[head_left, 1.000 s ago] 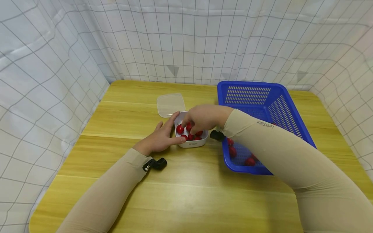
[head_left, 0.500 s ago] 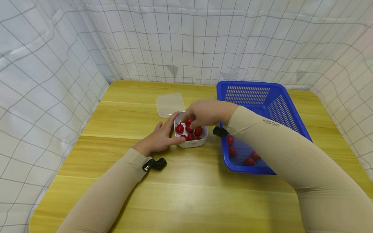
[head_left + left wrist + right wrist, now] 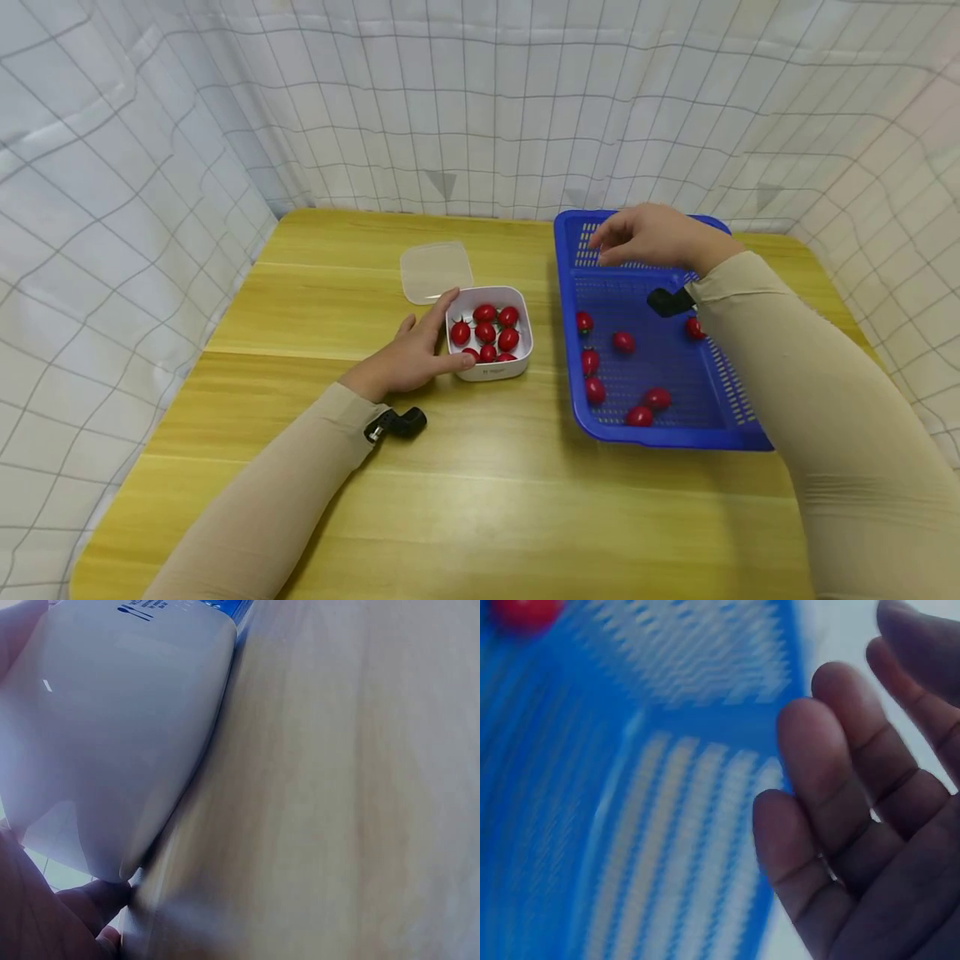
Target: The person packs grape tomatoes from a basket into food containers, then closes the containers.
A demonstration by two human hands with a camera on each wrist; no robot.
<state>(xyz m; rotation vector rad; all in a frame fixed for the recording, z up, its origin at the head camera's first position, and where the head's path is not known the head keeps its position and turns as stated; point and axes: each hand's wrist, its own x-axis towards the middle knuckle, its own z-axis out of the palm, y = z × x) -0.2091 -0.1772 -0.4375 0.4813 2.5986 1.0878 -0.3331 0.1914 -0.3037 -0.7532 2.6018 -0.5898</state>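
My left hand (image 3: 408,362) steadies a white food box (image 3: 491,372), thumb at its front rim and fingers along its left and far side. Several red cherry tomatoes (image 3: 485,332) lie inside, one partly behind the thumb. In the left wrist view the box wall (image 3: 112,727) shows a small fork-and-spoon print, with fingertips (image 3: 105,896) at its base. Over the far part of a blue basket (image 3: 566,350) hovers my right hand (image 3: 656,236), fingers loosely bent with nothing in them. More cherry tomatoes (image 3: 623,342) are scattered on the basket's floor.
A clear flat lid (image 3: 437,272) lies on the wooden table (image 3: 465,500) behind the box. The basket's raised slotted walls stand to the right of the box. A white gridded curtain (image 3: 480,108) encloses the table's back and sides.
My right hand has left the box, moving right and up to above the basket, which uncovers the tomatoes in the box. The left hand stays in place at the box.
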